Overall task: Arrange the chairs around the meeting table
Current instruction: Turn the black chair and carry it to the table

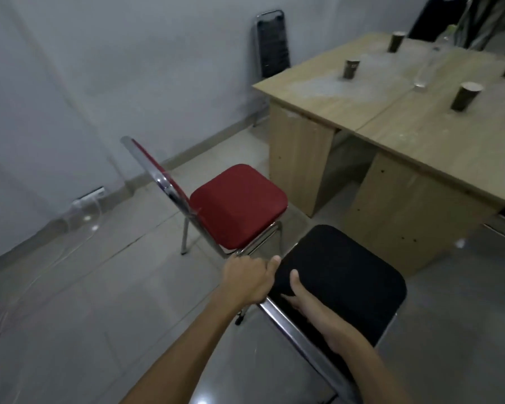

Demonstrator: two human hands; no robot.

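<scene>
Both hands, left [247, 279] and right [312, 313], gripping the black chair [344, 275]; next, pushing it in at the table [420, 135] edge.

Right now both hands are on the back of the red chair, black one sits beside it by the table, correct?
Not quite. In the head view the left hand and right hand grip the backrest of the black chair, not the red one. The red chair stands untouched beside it, by the table.
</scene>
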